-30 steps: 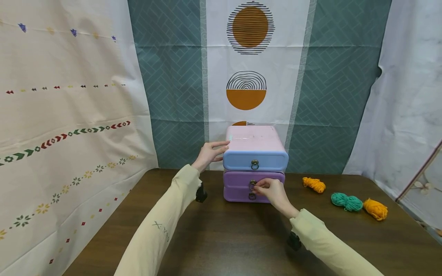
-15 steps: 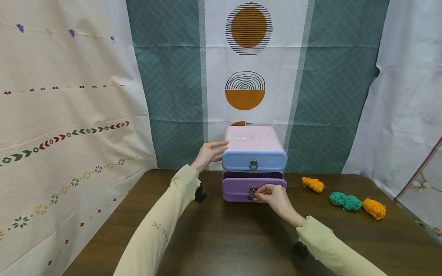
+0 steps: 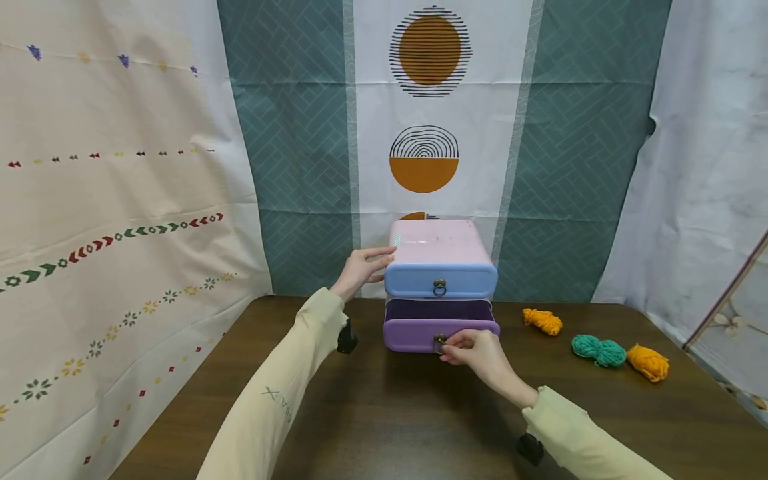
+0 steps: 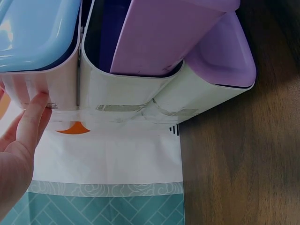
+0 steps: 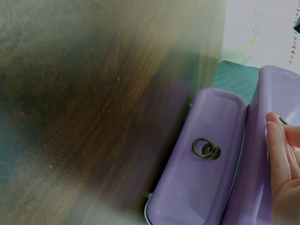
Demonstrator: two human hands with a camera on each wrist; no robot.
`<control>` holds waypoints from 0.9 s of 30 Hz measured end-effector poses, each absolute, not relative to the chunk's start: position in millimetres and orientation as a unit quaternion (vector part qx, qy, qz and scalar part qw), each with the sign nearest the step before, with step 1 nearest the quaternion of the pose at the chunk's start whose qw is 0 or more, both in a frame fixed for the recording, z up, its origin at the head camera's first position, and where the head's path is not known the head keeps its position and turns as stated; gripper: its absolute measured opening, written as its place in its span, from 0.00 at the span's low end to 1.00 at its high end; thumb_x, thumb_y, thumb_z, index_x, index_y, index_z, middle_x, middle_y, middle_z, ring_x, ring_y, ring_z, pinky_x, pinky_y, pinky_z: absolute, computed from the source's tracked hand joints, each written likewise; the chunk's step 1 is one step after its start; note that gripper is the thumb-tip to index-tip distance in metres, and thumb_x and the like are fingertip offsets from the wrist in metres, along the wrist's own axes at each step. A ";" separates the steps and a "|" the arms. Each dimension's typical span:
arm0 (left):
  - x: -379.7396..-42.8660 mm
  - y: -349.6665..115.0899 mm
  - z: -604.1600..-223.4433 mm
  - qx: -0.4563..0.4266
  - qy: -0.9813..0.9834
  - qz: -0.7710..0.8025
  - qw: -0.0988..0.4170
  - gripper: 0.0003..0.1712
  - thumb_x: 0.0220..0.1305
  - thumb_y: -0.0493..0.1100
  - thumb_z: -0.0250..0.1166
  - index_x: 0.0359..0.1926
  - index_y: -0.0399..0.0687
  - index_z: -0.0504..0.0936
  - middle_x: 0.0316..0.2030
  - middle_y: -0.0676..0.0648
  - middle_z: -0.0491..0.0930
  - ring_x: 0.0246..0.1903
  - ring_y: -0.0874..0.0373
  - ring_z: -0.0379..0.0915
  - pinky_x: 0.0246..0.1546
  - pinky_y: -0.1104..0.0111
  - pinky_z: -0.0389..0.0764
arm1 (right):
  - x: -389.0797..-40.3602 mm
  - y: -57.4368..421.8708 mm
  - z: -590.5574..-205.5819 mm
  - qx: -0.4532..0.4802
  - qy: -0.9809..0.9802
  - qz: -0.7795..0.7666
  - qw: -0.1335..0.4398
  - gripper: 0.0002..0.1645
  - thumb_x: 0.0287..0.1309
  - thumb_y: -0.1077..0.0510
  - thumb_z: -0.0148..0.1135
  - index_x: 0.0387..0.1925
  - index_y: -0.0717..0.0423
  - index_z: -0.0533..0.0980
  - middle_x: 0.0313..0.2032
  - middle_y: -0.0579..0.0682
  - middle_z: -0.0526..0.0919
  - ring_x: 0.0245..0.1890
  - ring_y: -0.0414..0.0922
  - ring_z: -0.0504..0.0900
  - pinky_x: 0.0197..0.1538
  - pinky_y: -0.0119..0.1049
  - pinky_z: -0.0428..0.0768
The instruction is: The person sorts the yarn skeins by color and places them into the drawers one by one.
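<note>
A small drawer unit with a pink top [image 3: 441, 241] stands at the back of the table. Its top drawer is blue [image 3: 411, 280] and closed. Below it, the purple middle drawer [image 3: 408, 337] is pulled out, its dark inside showing. My right hand [image 3: 483, 357] pinches the ring pull [image 3: 440, 340] on that drawer's front. The purple bottom drawer [image 5: 197, 183], closed with its own ring hanging, shows in the right wrist view. Against the unit's upper left side, my left hand [image 3: 360, 270] rests with fingers extended; the left wrist view shows its fingertips on the pink casing [image 4: 58, 89].
Right of the unit lie yarn bundles: a small yellow one [image 3: 543, 321], a green one [image 3: 599, 351] and a larger yellow one [image 3: 648, 363]. Patterned cloths [image 3: 300, 167] hang behind and beside the brown table [image 3: 384, 420].
My right hand has drawn the middle drawer outward toward me, from nearly closed to well open. My left hand stays against the unit's side.
</note>
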State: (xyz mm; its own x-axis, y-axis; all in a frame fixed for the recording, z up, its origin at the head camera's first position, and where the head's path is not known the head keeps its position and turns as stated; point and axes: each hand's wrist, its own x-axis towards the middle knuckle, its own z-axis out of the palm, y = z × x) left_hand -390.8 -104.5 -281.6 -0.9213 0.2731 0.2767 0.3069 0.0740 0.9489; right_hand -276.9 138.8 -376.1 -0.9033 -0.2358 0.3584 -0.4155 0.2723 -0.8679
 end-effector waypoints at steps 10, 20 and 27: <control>-391.9 -105.3 -281.1 -0.199 -0.735 -0.648 0.009 0.19 0.59 0.43 0.63 0.52 0.45 0.79 0.51 0.46 0.73 0.43 0.55 0.74 0.37 0.64 0.78 | -270.2 139.1 -375.6 0.209 -0.797 0.562 0.071 0.05 0.51 0.68 0.64 0.28 0.70 0.78 0.25 0.56 0.82 0.26 0.53 0.82 0.30 0.38 0.80; -378.0 -106.9 -269.2 -0.207 -0.735 -0.646 -0.009 0.21 0.61 0.41 0.61 0.54 0.40 0.76 0.53 0.42 0.71 0.44 0.53 0.74 0.39 0.63 0.77 | -265.4 139.1 -374.1 0.219 -0.798 0.558 0.069 0.06 0.52 0.67 0.63 0.29 0.71 0.78 0.26 0.59 0.82 0.26 0.55 0.82 0.29 0.40 0.80; -394.3 -105.5 -283.8 -0.198 -0.738 -0.645 0.015 0.20 0.58 0.44 0.64 0.52 0.46 0.79 0.50 0.46 0.73 0.42 0.55 0.75 0.37 0.64 0.78 | -257.1 140.0 -368.5 0.212 -0.802 0.554 0.072 0.07 0.51 0.66 0.64 0.31 0.69 0.79 0.27 0.58 0.82 0.27 0.56 0.81 0.29 0.38 0.81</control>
State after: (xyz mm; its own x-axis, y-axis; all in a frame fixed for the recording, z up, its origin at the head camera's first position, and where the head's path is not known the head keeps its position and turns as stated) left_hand -394.3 -105.5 -283.8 -0.9212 0.2733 0.2770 0.3111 0.0897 0.9461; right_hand -257.1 140.0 -368.5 -0.9001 -0.2599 0.3498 -0.4192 0.2975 -0.8578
